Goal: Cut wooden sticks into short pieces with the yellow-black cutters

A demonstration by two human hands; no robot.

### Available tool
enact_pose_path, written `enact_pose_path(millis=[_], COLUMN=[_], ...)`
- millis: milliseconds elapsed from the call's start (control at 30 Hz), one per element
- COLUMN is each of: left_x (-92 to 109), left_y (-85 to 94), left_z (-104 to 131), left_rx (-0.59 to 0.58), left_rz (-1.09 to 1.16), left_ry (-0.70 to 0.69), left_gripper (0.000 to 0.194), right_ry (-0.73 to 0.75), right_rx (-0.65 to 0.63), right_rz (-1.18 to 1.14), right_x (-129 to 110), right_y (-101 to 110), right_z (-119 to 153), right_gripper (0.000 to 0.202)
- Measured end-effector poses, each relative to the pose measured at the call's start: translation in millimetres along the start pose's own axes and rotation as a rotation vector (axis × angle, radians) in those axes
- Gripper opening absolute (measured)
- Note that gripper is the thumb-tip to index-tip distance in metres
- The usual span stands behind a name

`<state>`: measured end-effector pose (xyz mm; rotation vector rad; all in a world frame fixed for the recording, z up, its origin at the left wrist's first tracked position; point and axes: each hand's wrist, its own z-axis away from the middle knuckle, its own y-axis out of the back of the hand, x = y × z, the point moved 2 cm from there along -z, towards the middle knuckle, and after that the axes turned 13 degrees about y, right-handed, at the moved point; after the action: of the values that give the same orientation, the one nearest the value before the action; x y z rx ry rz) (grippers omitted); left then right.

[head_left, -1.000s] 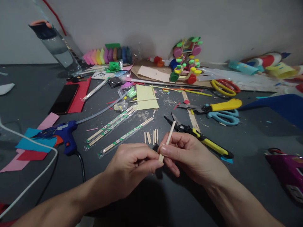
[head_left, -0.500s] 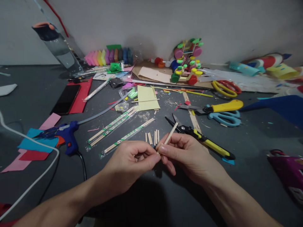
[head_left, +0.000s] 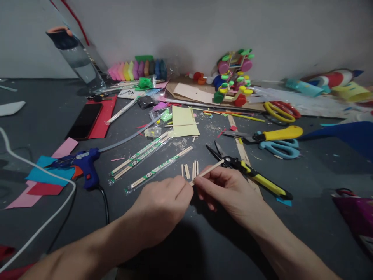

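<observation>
A thin wooden stick [head_left: 214,167] slants up to the right between my two hands. My right hand [head_left: 229,188] pinches it between thumb and fingers. My left hand [head_left: 166,202] is closed round its lower left end, with the fingertips hidden behind the knuckles. Just beyond my hands, several short cut stick pieces [head_left: 194,170] lie on the dark table. Black and yellow cutting pliers [head_left: 247,169] rest beside my right hand. Left of the pieces are chopsticks in clear wrappers [head_left: 160,167].
A blue glue gun [head_left: 89,165] with a black cord and a white cable [head_left: 37,165] lie at the left. Scissors [head_left: 279,133] rest at the right. Near the wall stand a water bottle [head_left: 77,58], colourful clay packs [head_left: 136,70] and small wheeled models [head_left: 233,85].
The stick has tilted to a flatter angle. My left hand has rolled over, its knuckles now turned up. The whole view has shifted slightly.
</observation>
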<state>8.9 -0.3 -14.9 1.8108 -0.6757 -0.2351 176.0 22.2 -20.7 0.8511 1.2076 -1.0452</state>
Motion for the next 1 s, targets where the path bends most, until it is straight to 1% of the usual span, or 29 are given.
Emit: enact_pose_path(millis=[133, 200, 233, 267, 300, 367, 433, 467, 500, 533, 600, 733, 833, 1000], left_x=[1, -1, -2, -4, -7, -11, -13, -13, -13, -13, -14, -15, -15, -13], left_y=[-3.4, -4.6, -4.1, -3.2, -2.3, -1.8, -2.6, -3.4, -4.4, -5.6, -7.9, -8.1, -5.9, -7.1], left_z=[1, 0, -3, -6, -9, -15, -17, -17, -17, -16, -15, -14, -15, -14], left_rx=[-0.031, -0.038, -0.054, -0.09, -0.158, -0.361, -0.57, -0.659, -0.727, -0.776, -0.826, -0.892, -0.887, -0.845], left_rz=[0.013, 0.128, 0.226, 0.354, 0.506, 0.831, 1.153, 1.281, 1.381, 1.452, 1.514, 1.471, 1.461, 1.466], left_ry=[-0.017, 0.01, 0.049, 0.117, 0.218, 0.52, 0.77, 0.843, 0.881, 0.893, 0.886, 0.846, 0.839, 0.881], left_gripper=[0.025, 0.027, 0.027, 0.027, 0.025, 0.024, 0.031, 0.035, 0.037, 0.038, 0.036, 0.03, 0.032, 0.031], right_ry=[0.014, 0.021, 0.024, 0.029, 0.032, 0.041, 0.046, 0.049, 0.05, 0.049, 0.041, 0.027, 0.035, 0.042], right_rx=[-0.012, -0.017, -0.018, -0.017, -0.017, -0.011, -0.009, -0.011, -0.019, -0.03, -0.063, -0.125, -0.117, -0.09], right_rz=[0.017, 0.025, 0.025, 0.024, 0.021, 0.004, -0.023, -0.038, -0.053, -0.065, -0.076, -0.073, -0.08, -0.17], right_x=[0, -1, -1, -2, -3, -6, -8, -8, -9, -9, -9, -10, -11, -8], right_y=[1, 3, 4, 5, 7, 9, 11, 11, 11, 11, 9, 7, 6, 4], right_z=[-1, -1, -1, -1, -1, 1, 2, 2, 3, 3, 3, 2, 2, -1], right_gripper=[0.033, 0.034, 0.035, 0.037, 0.038, 0.037, 0.035, 0.033, 0.032, 0.032, 0.031, 0.032, 0.035, 0.037])
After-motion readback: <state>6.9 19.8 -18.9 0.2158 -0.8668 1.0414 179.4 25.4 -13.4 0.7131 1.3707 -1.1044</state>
